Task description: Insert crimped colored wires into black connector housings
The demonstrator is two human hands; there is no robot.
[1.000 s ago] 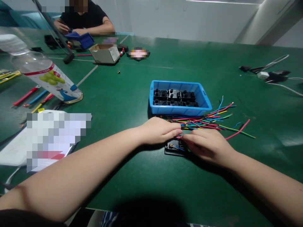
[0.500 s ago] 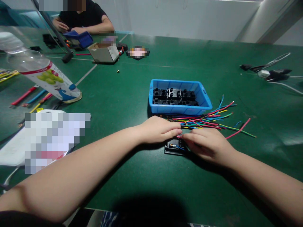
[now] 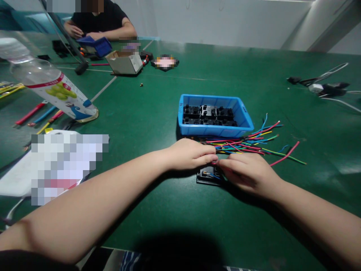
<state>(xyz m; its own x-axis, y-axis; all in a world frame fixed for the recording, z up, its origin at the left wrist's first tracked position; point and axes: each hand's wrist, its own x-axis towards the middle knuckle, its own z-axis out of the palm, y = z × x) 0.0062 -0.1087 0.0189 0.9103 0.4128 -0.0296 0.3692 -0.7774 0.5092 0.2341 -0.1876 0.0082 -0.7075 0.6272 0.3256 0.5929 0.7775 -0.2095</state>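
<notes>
My left hand and my right hand meet over a black plastic socket part lying on the table. Between the fingertips of both closed hands runs a short stretch of red wire. A red length comes out behind my right hand, perhaps the same wire. On the socket part a blue wire with a brass-coloured terminal lies across the near side. My hands hide the part's far and right sides. Just beyond my fingers lies a bundle of coloured wires.
A blue bin with several black socket parts stands behind the wires. At left are a bottle, a white item and loose wires. Farther back are a white box, cables and a co-worker.
Both hands stay in nearly the same place over the socket part, fingers still closed on the red wire. The whole view has shifted very slightly.
</notes>
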